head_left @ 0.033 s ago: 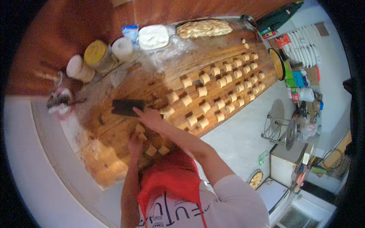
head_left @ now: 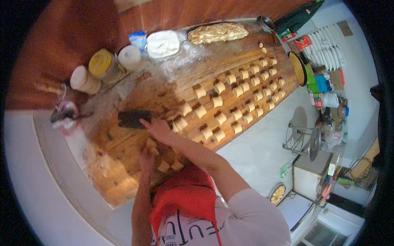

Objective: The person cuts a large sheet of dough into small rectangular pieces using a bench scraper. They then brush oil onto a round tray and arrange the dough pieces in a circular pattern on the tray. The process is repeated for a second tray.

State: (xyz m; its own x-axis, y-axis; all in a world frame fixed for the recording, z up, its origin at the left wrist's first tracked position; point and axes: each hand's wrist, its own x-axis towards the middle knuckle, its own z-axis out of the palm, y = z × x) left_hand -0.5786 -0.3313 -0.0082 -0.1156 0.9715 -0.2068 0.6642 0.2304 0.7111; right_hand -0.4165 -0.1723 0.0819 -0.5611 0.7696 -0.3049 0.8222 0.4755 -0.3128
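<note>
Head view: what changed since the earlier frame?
Framing only: the white tub sits slightly lower and further left in frame. No visible grasp or release. Right hand still at the dark tool, left hand still by the near dough; dough rows unchanged.

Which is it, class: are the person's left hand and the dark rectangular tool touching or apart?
Apart: the head view shows a strip of bare wooden table between the left hand and the dark rectangular tool.
</note>
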